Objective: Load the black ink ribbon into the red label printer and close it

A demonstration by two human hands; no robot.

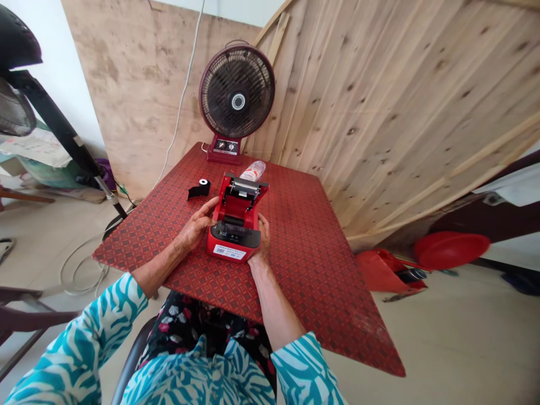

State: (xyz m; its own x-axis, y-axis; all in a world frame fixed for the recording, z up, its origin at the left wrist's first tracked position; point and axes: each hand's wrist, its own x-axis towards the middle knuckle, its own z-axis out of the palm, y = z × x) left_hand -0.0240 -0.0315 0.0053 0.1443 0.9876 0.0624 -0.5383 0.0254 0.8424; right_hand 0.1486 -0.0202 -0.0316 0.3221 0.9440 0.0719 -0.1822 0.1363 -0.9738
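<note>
A red and black receipt printer [233,252] stands on the table in front of me with its lid raised, showing a black roller and an inner bay with no roll visible in it. My left hand [197,226] holds the printer's left side, thumb near the top edge. On the opposite side, my right hand [262,242] grips the casing, and some of its fingers are hidden behind it. A white label with print is stuck on the side facing me. Left of the raised lid lies a small paper roll [204,182] with a white end and a loose black tail.
Behind the printer, a clear plastic bottle [253,170] lies on its side. A maroon fan [237,101] stands at the back of the red patterned table [304,270]. Wooden boards [379,95] rise behind. A pole fan's stand [76,135] and white cable [76,289] are at left.
</note>
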